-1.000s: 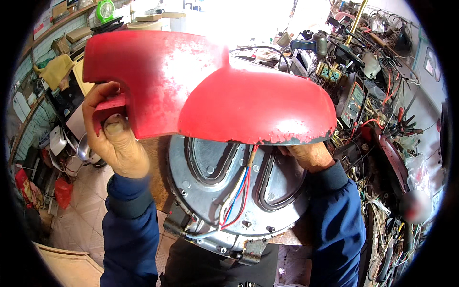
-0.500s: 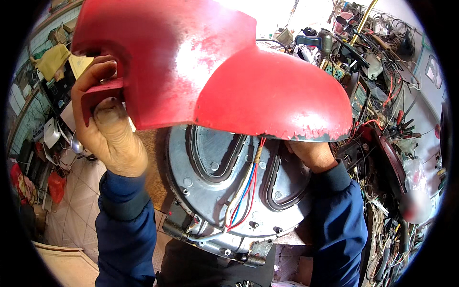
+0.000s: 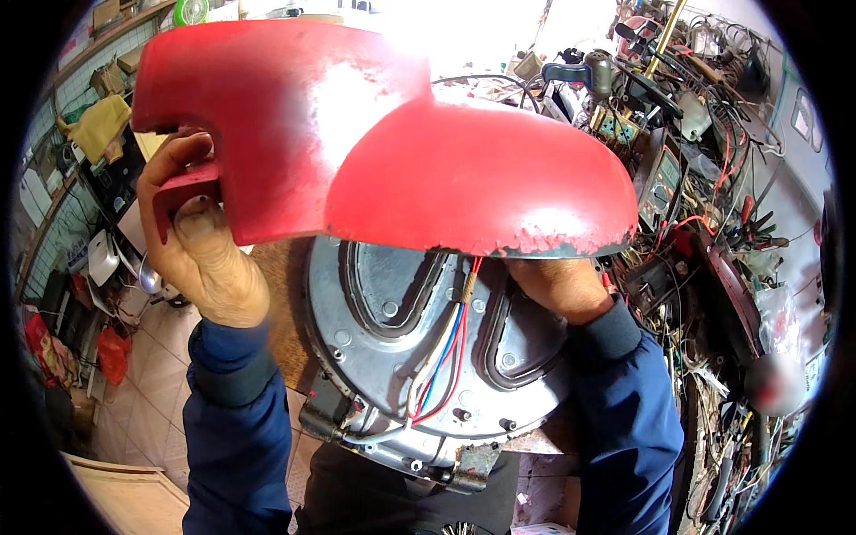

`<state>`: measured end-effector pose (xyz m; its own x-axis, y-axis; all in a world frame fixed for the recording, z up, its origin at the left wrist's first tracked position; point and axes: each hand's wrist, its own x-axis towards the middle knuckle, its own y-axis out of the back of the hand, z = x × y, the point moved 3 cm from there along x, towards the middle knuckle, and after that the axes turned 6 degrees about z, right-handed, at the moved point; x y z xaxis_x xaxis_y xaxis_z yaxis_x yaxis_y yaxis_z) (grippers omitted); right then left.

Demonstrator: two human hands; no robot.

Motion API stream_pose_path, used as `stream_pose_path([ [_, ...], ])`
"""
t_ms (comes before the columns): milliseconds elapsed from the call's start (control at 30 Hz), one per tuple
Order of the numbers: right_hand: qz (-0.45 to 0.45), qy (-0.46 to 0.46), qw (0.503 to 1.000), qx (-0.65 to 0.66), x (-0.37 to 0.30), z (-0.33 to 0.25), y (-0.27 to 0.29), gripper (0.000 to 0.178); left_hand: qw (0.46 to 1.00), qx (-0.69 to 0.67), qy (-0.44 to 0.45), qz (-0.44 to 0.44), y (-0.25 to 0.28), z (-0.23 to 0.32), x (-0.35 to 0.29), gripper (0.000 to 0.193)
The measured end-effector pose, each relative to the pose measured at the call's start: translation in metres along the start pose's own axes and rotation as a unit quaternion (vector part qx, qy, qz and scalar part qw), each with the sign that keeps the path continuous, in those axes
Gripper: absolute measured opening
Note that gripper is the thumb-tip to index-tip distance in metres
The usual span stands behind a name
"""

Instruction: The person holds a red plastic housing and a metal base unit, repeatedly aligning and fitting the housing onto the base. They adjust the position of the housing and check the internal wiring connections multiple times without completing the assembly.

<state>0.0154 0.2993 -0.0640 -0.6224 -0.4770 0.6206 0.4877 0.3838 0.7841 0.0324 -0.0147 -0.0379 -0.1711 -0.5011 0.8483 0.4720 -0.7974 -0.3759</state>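
Observation:
A large red painted cover (image 3: 481,178) is held up over the metal part below, its paint chipped along the lower right edge. My left hand (image 3: 214,259) pinches a bracket-like tab at the cover's left side between thumb and fingers. Under the cover's right end is my right hand (image 3: 557,283), palm down, its fingers hidden by the cover. Beneath lies a round grey metal base (image 3: 392,374) with black rubber gaskets, bolts and hinge-like brackets at its near edge. A bundle of coloured wires (image 3: 459,348) runs from the base up behind the cover.
Cables, tools and a multimeter (image 3: 661,183) crowd the right side, along with a heat-gun-like tool (image 3: 584,75). At left are shelves with a yellow cloth (image 3: 100,127) and a red bag (image 3: 113,355) by the tiled floor. A brown board (image 3: 283,290) supports the grey base.
The red cover has shifted left and tipped, so its upper edge now shows. My right hand has moved slightly left with it; my left hand keeps its hold on the tab.

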Motion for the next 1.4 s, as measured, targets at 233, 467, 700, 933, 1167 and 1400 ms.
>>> stream_pose_path([
  [233, 0.058, -0.013, 0.996, 0.062, -0.001, -0.003, -0.001, 0.023, 1.000, 0.014, 0.003, 0.007, 0.003, -0.003, 0.001, 0.077],
  [467, 0.051, 0.054, 0.991, -0.110, -0.004, 0.001, -0.012, 0.024, 1.000, -0.012, 0.010, 0.001, 0.002, -0.003, -0.001, 0.076],
  [700, 0.065, 0.052, 0.992, -0.093, -0.001, 0.000, -0.010, 0.023, 1.000, -0.007, -0.001, -0.001, 0.002, -0.001, 0.000, 0.072],
  [933, 0.083, 0.065, 0.990, -0.095, -0.001, -0.001, -0.012, 0.020, 0.999, -0.031, 0.018, -0.002, 0.004, -0.004, -0.003, 0.068],
  [1167, -0.051, 0.028, 0.987, -0.150, -0.009, 0.002, 0.001, 0.039, 0.998, -0.060, 0.019, 0.001, -0.003, -0.006, -0.004, 0.065],
  [1400, 0.008, 0.119, 0.965, -0.235, -0.007, 0.002, -0.008, 0.038, 1.000, -0.019, -0.003, 0.004, 0.004, -0.002, -0.001, 0.063],
])
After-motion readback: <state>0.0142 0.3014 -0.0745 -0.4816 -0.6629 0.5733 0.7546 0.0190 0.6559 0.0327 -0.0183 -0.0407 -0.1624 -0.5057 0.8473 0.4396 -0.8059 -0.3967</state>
